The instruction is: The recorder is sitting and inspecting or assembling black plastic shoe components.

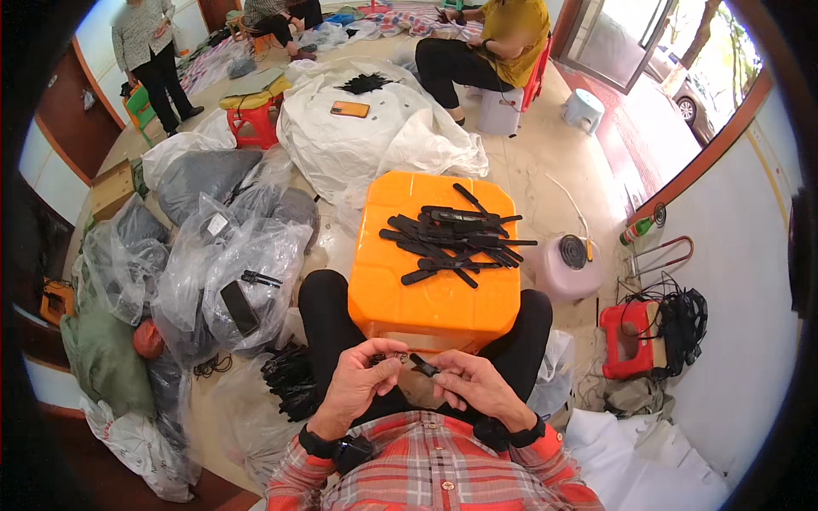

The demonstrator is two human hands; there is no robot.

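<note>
Before my lap, my left hand (365, 381) is closed in a pinch around a small piece too tiny to make out, with a glint at its fingertips. Just beside it, my right hand (477, 381) grips a short black strip (423, 365), whose end points toward the left fingertips. A heap of similar narrow black strips (456, 230), some with rounded ends, lies crosswise on the orange plastic stool (392, 298) between my knees. Whether the two held pieces touch, I cannot tell.
Clear plastic bags (196, 255) crowd the floor at left, a dark phone (239, 307) on one. Beyond the stool spreads a white sheet (315, 145) with an orange phone (349, 109). A pink container (567, 268) and red stool (629, 341) stand right. Other people sit and stand farther back.
</note>
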